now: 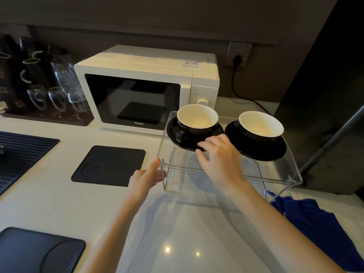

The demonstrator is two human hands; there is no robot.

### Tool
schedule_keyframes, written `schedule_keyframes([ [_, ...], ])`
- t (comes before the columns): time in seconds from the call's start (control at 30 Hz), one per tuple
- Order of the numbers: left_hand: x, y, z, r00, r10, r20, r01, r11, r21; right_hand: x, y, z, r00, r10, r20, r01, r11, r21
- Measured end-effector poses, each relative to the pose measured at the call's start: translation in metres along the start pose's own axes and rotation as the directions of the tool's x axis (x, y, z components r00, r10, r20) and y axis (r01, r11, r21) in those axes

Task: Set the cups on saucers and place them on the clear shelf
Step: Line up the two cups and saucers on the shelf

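Observation:
Two black cups with cream insides stand on black saucers on top of the clear shelf (275,170). The left cup (197,120) rests on the left saucer (173,134), its handle facing front-left. The right cup (261,126) sits on the right saucer (262,151). My right hand (218,156) is over the shelf top, fingertips touching the front rim of the left saucer. My left hand (146,177) lies against the shelf's front-left corner, fingers extended and touching the clear wall.
A white microwave (145,89) stands behind the shelf, plugged into a wall socket (238,54). Glasses and dark mugs (49,85) fill a tray at back left. Black mats (108,166) (39,251) lie on the counter. A blue cloth (319,223) lies at right.

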State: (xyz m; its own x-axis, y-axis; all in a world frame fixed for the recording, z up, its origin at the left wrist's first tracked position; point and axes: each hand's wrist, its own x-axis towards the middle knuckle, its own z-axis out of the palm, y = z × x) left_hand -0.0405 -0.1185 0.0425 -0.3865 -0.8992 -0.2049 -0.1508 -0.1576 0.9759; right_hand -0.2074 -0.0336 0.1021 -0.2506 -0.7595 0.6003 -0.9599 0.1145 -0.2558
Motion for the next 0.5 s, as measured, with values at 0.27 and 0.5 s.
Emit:
schedule_keyframes([
  [0.27,0.0,-0.002,0.003,0.998,0.022,-0.053,-0.021,0.999,0.028,0.006,-0.005,0.019,0.998,-0.032,0.056,0.027,0.995,0.092],
  [0.5,-0.001,-0.003,0.003,0.998,0.038,-0.046,-0.037,0.999,0.026,0.004,0.036,-0.003,0.984,-0.023,0.174,-0.016,0.976,0.217],
])
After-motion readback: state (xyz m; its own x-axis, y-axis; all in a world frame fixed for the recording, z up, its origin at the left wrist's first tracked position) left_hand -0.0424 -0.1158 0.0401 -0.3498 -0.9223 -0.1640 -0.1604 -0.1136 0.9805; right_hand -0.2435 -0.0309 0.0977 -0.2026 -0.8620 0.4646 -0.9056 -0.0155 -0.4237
